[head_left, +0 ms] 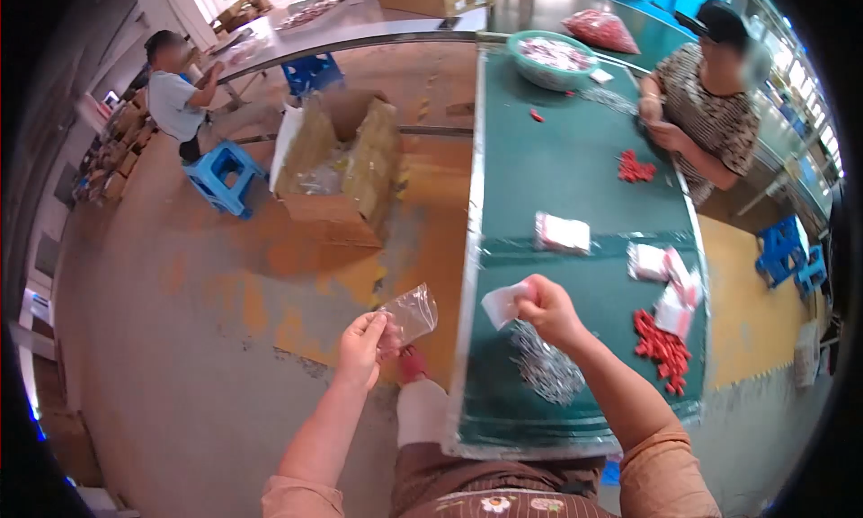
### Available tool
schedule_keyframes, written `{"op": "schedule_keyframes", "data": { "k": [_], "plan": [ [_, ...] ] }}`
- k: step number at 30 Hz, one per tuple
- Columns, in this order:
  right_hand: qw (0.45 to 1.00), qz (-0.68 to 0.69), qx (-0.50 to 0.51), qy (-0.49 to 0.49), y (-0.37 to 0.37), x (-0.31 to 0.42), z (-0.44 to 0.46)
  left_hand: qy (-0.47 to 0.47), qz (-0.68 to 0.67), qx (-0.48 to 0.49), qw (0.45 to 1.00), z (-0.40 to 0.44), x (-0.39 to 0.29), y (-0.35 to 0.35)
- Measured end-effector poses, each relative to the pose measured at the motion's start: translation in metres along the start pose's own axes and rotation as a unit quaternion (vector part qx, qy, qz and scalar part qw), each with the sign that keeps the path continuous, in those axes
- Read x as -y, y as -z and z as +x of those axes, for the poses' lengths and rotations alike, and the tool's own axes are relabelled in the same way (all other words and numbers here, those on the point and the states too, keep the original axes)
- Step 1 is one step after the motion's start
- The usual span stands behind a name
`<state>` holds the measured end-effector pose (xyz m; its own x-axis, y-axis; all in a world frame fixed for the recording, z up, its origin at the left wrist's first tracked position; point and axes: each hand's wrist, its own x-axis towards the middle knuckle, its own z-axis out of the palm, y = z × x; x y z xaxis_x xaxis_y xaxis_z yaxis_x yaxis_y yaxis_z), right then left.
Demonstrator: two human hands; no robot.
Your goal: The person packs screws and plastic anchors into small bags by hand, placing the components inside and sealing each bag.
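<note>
A: Where is the bag [419, 311] held?
B: Just outside the left edge of the table [539, 190]. It is gripped by the left hand [361, 345], with thumb and fingers closed on its end nearer the body.
A: And its long axis?
B: It is slanted, so that the free end is pointed toward the left edge and away from the near edge.
A: What is held by the right hand [550, 309]?
B: A white slip [502, 306], pinched just inside the left edge; whether it is paper or a packet cannot be told.
A: How are the two set?
B: Roughly level and apart, the slip to the right, with the left edge between them. The metal pile [546, 370] is seen just below the slip, toward the near edge.
</note>
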<state>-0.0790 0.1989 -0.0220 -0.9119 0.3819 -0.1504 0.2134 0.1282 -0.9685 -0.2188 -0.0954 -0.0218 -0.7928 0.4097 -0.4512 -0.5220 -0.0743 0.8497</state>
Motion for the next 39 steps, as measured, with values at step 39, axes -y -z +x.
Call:
{"op": "schedule_keyframes", "data": {
  "k": [39],
  "plan": [
    [0.932,-0.303,0.060,0.190,-0.069,-0.011,0.124,-0.134,0.840,-0.074,0.521,0.595,-0.011,0.189]
  ]
}}
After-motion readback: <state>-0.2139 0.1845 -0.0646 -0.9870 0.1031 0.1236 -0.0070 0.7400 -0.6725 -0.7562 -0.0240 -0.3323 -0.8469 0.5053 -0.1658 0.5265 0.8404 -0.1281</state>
